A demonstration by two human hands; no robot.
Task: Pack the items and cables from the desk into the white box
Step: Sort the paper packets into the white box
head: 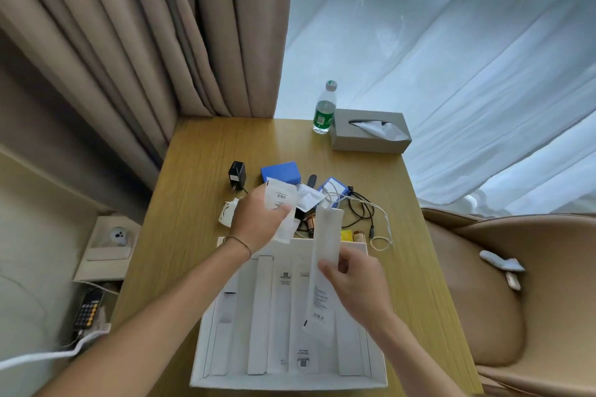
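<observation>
The white box point(209, 332) lies open on the near part of the wooden desk point(193, 171), with several long white packets in its slots. My left hand point(254, 222) is above the box's far edge, shut on a small white packet point(280, 196). My right hand point(354, 280) is over the box, pinching a long white packet point(325, 242) that stands nearly upright. Behind the hands lie a black charger point(237, 174), a white plug adapter point(227, 211), two blue boxes point(280, 171), a black cable point(362, 209) and a white cable point(383, 229).
A water bottle point(325, 108) and a grey tissue box point(371, 130) stand at the desk's far edge by the curtains. A tan chair point(503, 284) sits right of the desk. A side shelf point(106, 248) and a remote point(87, 308) are on the left.
</observation>
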